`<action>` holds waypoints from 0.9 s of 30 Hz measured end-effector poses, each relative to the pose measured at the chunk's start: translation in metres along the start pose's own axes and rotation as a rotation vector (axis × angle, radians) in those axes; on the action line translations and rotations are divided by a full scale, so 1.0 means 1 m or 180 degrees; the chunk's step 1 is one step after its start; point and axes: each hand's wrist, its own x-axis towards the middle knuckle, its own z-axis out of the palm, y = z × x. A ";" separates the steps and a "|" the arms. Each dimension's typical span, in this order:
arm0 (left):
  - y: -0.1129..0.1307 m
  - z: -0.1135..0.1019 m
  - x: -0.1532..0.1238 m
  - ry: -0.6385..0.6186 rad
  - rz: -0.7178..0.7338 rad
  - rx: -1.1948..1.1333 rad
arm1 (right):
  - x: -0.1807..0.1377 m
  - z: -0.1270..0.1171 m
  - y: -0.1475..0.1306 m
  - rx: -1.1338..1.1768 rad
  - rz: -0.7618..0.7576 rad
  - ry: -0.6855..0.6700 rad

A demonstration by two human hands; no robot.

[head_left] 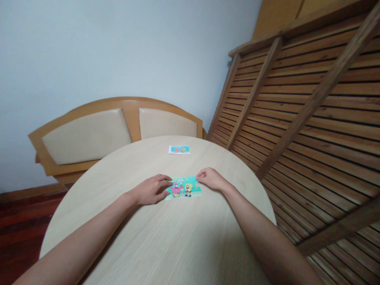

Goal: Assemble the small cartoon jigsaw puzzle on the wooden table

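Observation:
A flat, colourful cartoon picture, which looks like a jigsaw puzzle, lies on the round table. It shows a pink starfish, a grey-green figure and a yellow sponge on turquoise. My left hand rests palm down at its left edge, fingers apart and fingertips on the picture. At the upper right corner is my right hand, with thumb and fingers pinched together against the picture. Whatever is between those fingertips is too small to make out.
Farther back on the table lies a smaller white-bordered card with a similar cartoon. Behind the table stands a wooden headboard with cream panels, against a pale wall. A slatted wooden frame leans along the right side.

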 end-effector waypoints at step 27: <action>-0.001 0.000 -0.003 0.0073 -0.0002 -0.0009 | 0.003 -0.052 0.057 -0.0518 0.0188 0.0528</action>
